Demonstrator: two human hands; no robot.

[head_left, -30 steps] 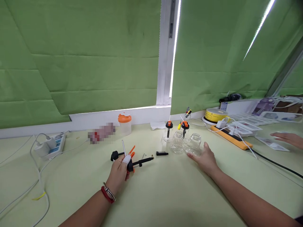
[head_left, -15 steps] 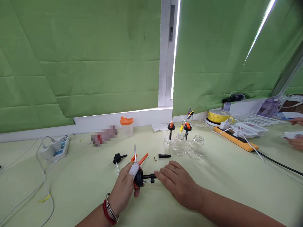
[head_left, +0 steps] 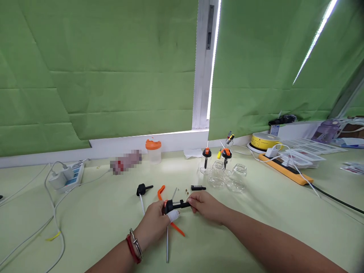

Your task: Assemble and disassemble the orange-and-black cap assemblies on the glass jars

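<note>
Right now, the left hand [head_left: 156, 223] has its fingers closed around the cap of a black-capped jar mechanism [head_left: 178, 206], held just above the table [head_left: 227, 242] with its shaft pointing right. The thumb (wrapped in a white bandage [head_left: 173, 216]) lies along the near side of the cap. Below that hand, a metal rod [head_left: 167, 246] and an orange strip [head_left: 178, 229] jut out toward the wearer. The right hand [head_left: 204, 204] has a narrow pinch on the far end of the shaft, fingertips bunched together. Just beyond it lies a black sleeve with a spring [head_left: 198, 188], near two open glass jars, a left one [head_left: 217, 178] and a right one [head_left: 237, 180]. A black knob on a rod [head_left: 141, 190] rests beyond the left hand.
</note>
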